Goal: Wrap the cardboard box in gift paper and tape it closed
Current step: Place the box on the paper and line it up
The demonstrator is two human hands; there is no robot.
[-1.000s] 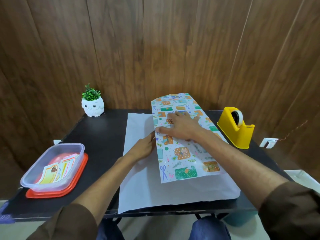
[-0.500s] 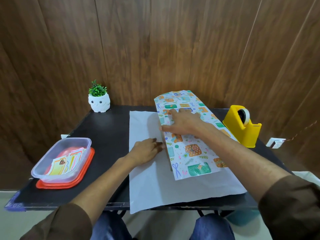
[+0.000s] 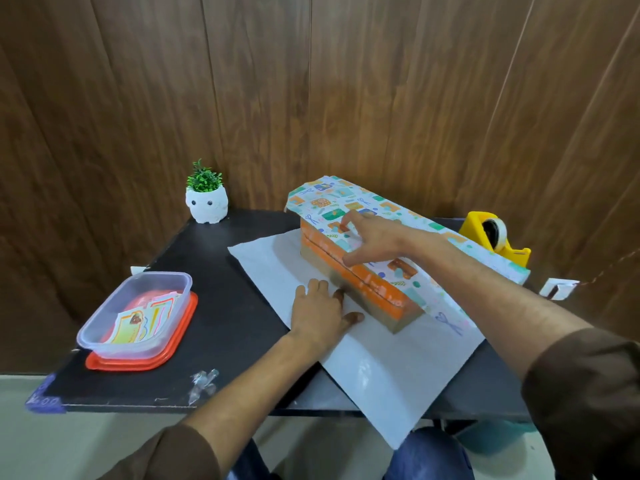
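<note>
Both flat: left hand (image 3: 320, 315) on gift paper (image 3: 381, 368), right hand (image 3: 375, 240) atop box (image 3: 381, 294).

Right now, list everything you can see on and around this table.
Cardboard box: one, orange and brown, centre, on the paper.
Gift paper: one, white underside, printed flap over the box top.
Tape dispenser: one, yellow, far right.
Potted plant: one, green in white pot, back left.
Plastic container: one, clear, on red lids, near left.
Table: one, black.
Left hand: flat on paper beside box.
Right hand: pressing flap on box top.
</note>
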